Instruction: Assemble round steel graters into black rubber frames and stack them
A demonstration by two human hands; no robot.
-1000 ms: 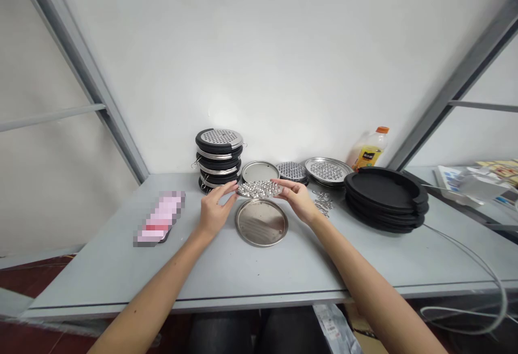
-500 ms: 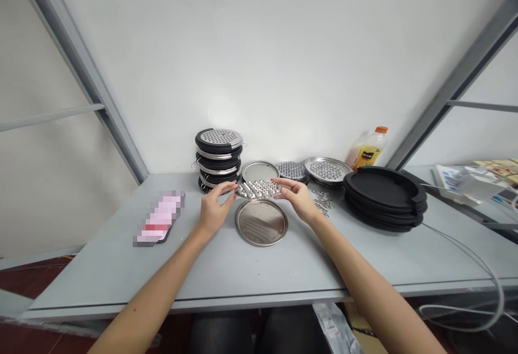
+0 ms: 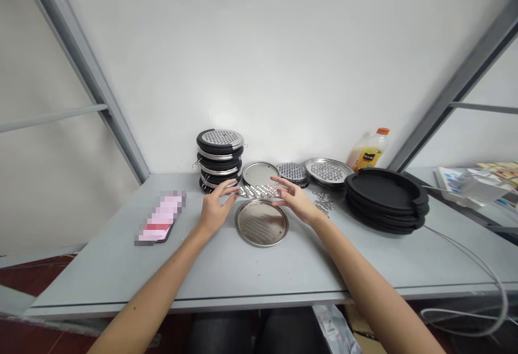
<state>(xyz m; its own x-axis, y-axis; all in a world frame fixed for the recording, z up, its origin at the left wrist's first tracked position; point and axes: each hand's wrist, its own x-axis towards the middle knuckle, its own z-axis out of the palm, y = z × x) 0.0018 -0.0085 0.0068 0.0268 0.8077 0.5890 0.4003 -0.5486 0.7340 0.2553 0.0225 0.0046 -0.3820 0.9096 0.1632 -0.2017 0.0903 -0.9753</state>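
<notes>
While both hands hold the round perforated steel grater disc (image 3: 259, 191) by its opposite edges, it hangs nearly level just above the far rim of the shallow round stainless-steel pan (image 3: 261, 222) on the grey surface (image 3: 226, 267). The left hand (image 3: 213, 209) pinches the disc's left edge with thumb and fingertips, the other fingers loosely curled; the right hand (image 3: 295, 201) does likewise on the right edge, fingers spread. To seat it well, I judge the disc should stay flat, be centred over the pan, and fingertips should keep off the raised teeth. Behind stand a stack of black-rimmed assembled graters (image 3: 220, 158), spare discs (image 3: 327, 170), black round plastic rings (image 3: 384, 197) and small metal clips (image 3: 324, 203).
</notes>
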